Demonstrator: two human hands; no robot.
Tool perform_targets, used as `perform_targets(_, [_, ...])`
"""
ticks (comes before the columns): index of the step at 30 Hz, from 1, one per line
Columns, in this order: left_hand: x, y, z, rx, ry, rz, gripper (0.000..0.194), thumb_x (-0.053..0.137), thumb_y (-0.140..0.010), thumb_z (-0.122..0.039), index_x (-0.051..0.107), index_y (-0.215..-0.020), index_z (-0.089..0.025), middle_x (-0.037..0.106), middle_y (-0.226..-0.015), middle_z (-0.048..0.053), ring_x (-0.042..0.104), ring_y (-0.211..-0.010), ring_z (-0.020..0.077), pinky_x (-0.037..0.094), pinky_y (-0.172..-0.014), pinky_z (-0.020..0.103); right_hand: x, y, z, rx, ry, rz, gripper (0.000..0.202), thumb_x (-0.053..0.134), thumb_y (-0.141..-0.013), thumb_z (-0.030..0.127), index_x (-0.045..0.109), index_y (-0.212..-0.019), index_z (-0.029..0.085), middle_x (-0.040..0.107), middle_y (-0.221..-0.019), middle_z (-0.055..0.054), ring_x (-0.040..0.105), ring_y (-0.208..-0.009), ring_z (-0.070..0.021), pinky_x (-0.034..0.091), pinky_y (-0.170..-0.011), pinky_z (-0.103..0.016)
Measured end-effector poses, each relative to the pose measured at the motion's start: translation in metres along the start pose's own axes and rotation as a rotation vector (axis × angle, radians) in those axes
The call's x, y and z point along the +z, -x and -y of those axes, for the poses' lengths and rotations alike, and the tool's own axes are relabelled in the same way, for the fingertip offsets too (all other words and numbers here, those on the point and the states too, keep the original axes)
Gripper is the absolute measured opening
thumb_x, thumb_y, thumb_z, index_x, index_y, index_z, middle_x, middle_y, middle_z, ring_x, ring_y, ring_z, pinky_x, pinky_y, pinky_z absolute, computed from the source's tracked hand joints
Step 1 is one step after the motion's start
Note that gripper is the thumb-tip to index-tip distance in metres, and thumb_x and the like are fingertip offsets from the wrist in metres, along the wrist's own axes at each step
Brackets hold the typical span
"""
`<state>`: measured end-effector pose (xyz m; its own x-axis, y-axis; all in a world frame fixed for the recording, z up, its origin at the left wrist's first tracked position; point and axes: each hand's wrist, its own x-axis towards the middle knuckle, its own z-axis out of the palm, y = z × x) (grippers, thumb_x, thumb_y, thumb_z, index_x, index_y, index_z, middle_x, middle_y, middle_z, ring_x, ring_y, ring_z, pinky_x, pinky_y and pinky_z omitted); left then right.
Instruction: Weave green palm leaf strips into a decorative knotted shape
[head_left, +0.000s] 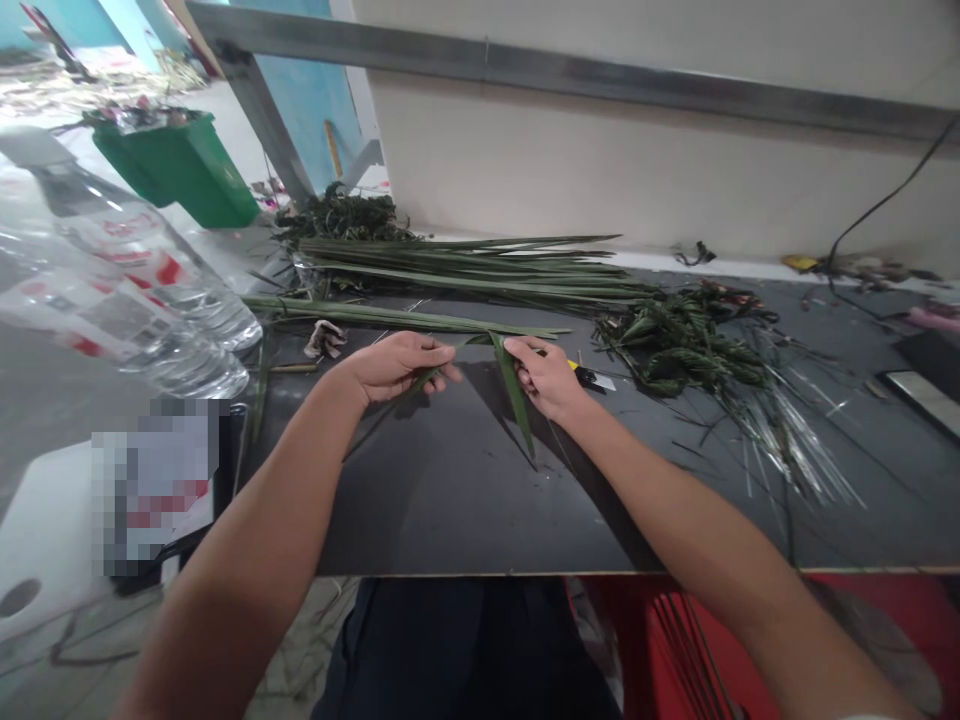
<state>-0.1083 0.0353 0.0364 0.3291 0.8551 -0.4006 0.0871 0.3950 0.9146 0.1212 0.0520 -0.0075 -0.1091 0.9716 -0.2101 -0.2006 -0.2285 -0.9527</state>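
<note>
Both my hands grip a long green leaf strip point(514, 395) above the dark table point(442, 500). My left hand point(405, 362) pinches one stretch of it between thumb and fingers, and a thin tail trails down to the left. In my right hand point(546, 375) the strip is pinched where it folds, with a pointed end hanging down. Just beyond my hands lies a bundle of narrow green leaves point(405, 318). A cutter with a yellow and black handle point(589, 377) lies beside my right hand, partly hidden by it.
Long leaves point(465, 270) lie along the back. Woven leaf pieces point(675, 340) with thin wires point(802, 455) are piled at right, near a phone point(922, 400). Water bottles point(150, 270) stand at left, a green bin point(180, 170) behind them. A metal rail point(525, 75) crosses the wall.
</note>
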Motion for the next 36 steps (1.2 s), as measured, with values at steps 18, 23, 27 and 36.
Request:
perform_targets(18, [0.025,-0.015,0.018,0.182,0.123,0.121,0.032,0.091,-0.068,-0.042,0.074,-0.079,-0.017,0.077,-0.096,0.013,0.048,-0.056,0.0069,0.039,-0.048,0.02,-0.002,-0.005,-0.005,-0.03,-0.027,0.004,0.032,0.083,-0.068,0.043,0.065,-0.08,0.019,0.043,-0.048,0.009,0.035,-0.04,-0.0054,0.02,-0.039,-0.023])
perform_targets(23, [0.027,-0.019,0.021,0.097,0.095,0.089,0.031,0.095,-0.058,-0.027,0.078,-0.081,-0.016,0.076,-0.087,0.009,0.056,-0.058,0.0089,0.045,-0.051,0.021,0.0,-0.003,-0.003,-0.036,-0.039,0.022,0.038,0.085,-0.063,0.046,0.065,-0.081,0.019,0.045,-0.049,0.009,0.036,-0.039,-0.0051,0.02,-0.039,-0.022])
perform_targets(27, [0.035,-0.021,0.022,0.168,0.142,-0.016,0.035,0.096,-0.057,-0.028,0.069,-0.074,-0.015,0.067,-0.065,0.002,0.059,-0.056,0.0096,0.044,-0.05,0.019,0.001,0.002,-0.003,-0.064,-0.005,0.061,0.039,0.085,-0.062,0.048,0.068,-0.081,0.019,0.047,-0.05,0.009,0.034,-0.039,-0.0043,0.019,-0.038,-0.022])
perform_targets(36, [0.041,-0.026,0.023,0.338,0.263,-0.243,0.039,0.093,-0.063,-0.035,0.07,-0.083,-0.011,0.063,-0.069,0.0,0.057,-0.061,0.0086,0.048,-0.058,0.021,0.006,0.007,-0.003,-0.064,-0.005,0.097,0.045,0.087,-0.059,0.052,0.068,-0.082,0.018,0.044,-0.046,0.011,0.03,-0.037,-0.0037,0.016,-0.037,-0.023])
